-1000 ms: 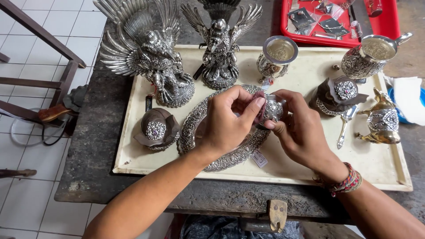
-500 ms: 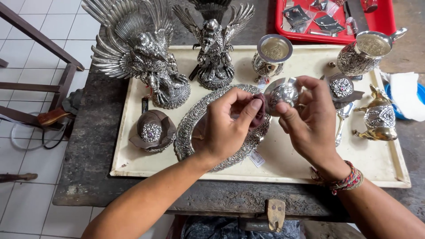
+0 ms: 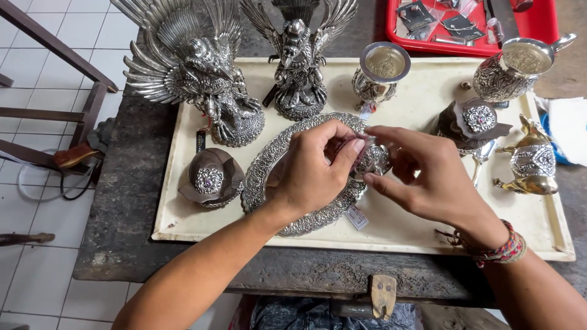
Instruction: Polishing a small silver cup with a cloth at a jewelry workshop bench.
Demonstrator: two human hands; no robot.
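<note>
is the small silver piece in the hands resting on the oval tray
No, both the left hand and the right hand pinch the small silver piece and hold it up above the ornate oval tray.

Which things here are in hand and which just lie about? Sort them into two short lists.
In hand: small silver piece, held between left hand and right hand, above the oval silver tray.

Lying about: winged statues, goblet, pitcher, brown lidded box, red tray.
</note>
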